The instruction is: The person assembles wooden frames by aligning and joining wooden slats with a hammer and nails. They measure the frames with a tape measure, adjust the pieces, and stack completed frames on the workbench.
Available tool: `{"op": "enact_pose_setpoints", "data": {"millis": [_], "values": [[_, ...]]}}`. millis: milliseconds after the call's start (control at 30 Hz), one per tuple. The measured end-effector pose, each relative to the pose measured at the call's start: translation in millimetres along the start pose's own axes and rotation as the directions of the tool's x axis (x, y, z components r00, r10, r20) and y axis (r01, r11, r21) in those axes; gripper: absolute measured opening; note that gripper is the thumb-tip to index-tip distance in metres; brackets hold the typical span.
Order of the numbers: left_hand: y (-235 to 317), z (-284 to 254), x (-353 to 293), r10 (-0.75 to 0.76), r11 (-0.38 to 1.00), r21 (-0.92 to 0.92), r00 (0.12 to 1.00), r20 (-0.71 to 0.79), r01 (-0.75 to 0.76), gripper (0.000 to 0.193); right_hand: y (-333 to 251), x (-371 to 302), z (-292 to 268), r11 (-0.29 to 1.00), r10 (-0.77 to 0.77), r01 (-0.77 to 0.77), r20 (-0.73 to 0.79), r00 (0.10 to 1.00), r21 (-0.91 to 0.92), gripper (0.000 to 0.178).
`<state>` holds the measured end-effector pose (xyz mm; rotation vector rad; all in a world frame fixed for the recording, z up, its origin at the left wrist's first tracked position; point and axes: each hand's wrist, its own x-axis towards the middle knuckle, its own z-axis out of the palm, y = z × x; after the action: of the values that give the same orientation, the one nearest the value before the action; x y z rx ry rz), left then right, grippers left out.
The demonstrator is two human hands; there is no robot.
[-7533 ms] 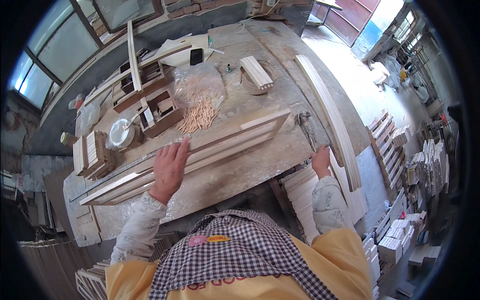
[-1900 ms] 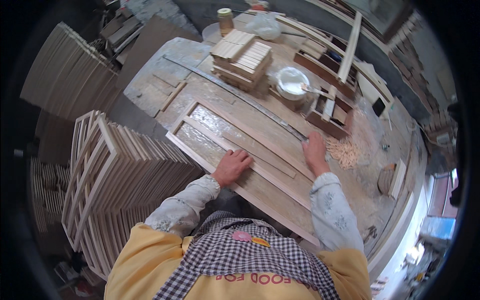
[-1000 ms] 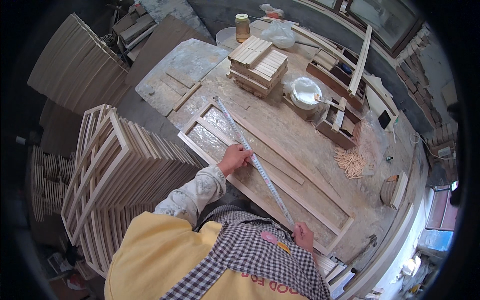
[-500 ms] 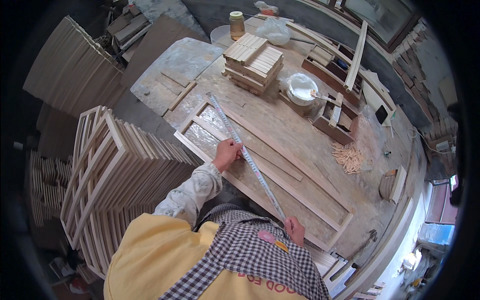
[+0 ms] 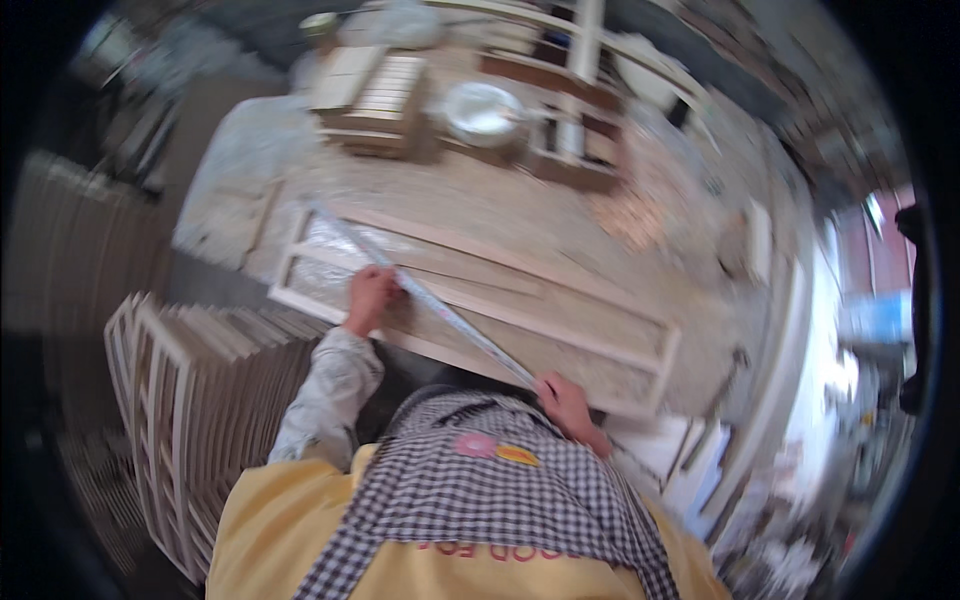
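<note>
A long wooden frame point(image 5: 560, 345) with a lengthwise middle bar lies on the worktable in front of me. Across it, slantwise, runs a pale tape measure point(image 5: 450, 318), its far end beyond the frame's upper left corner. My left hand point(image 5: 371, 297) is closed on the tape partway along, over the frame's left half. Close to my apron, my right hand point(image 5: 563, 402) grips the tape's near end by the frame's front rail. Whether a tape case sits inside the right hand is hidden. The picture is smeared by motion.
Many matching frames point(image 5: 190, 390) stand stacked at the left. At the back are piled wooden blocks point(image 5: 370, 100), a white tub point(image 5: 482, 113) and a wooden box point(image 5: 570, 150). Small wooden pegs point(image 5: 632, 215) lie heaped right of it. A plastic bag point(image 5: 405, 22) sits farther back.
My view has swung, so the table and frame appear turned and shifted left. Both hands still hold the tape across the frame.
</note>
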<state>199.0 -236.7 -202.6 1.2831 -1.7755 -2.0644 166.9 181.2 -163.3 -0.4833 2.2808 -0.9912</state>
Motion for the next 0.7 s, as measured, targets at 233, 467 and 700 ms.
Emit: {"op": "enact_pose_setpoints", "data": {"millis": [233, 467, 700], "values": [[0.3, -12.2, 7.0, 0.031, 0.989, 0.143, 1.0, 0.002, -0.031, 0.034, 1.1, -14.6, -14.5, 0.984, -0.094, 0.074, -0.121, 0.988, -0.16, 0.024], [1.5, -22.4, 14.5, 0.029, 0.944, 0.328, 1.0, 0.003, -0.029, 0.041, 67.3, -90.2, -80.7, 0.974, -0.057, -0.003, -0.26, 0.964, -0.225, 0.027], [9.1, -8.6, 4.9, 0.063, 0.932, 0.358, 0.998, 0.0, -0.058, 0.049, 127.6, -133.2, -134.6, 0.978, 0.049, -0.129, -0.415, 0.909, -0.167, 0.036]]}}
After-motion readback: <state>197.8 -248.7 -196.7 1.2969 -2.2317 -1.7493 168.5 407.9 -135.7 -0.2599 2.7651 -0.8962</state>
